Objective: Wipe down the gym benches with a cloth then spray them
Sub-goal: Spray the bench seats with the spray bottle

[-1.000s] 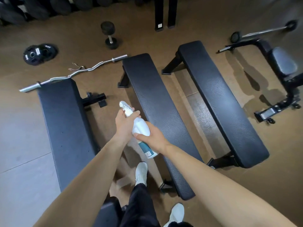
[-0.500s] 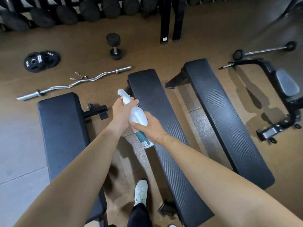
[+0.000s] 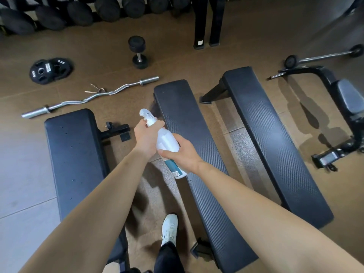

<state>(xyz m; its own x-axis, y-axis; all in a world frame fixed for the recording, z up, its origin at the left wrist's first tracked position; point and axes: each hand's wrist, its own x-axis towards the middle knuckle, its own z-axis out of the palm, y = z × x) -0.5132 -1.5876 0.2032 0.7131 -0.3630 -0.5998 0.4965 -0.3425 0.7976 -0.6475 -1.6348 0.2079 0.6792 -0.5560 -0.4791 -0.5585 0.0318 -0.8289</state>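
Three black benches are set side by side on the brown floor: the left bench [image 3: 74, 160], the middle bench [image 3: 197, 154] and the right bench [image 3: 271, 142]. No cloth is to be seen, so the spraying part of the task is judged to be in hand. The white spray bottle [image 3: 167, 140] is held tilted above the strip of floor between the left and middle benches, with its base towards the person. Its body is gripped by the right hand [image 3: 184, 154], with the fingers wrapped round it. Its neck is gripped by the left hand [image 3: 146, 138]. The nozzle [image 3: 144, 113] is pointed away, and whether a finger is laid on the trigger cannot be told. For the step to be done well, the nozzle should be turned down onto one pad rather than the floor. The bottle should be steadied by the lower hand. A light, even mist should be laid from the far end to the near end, each bench being covered before the next is begun.
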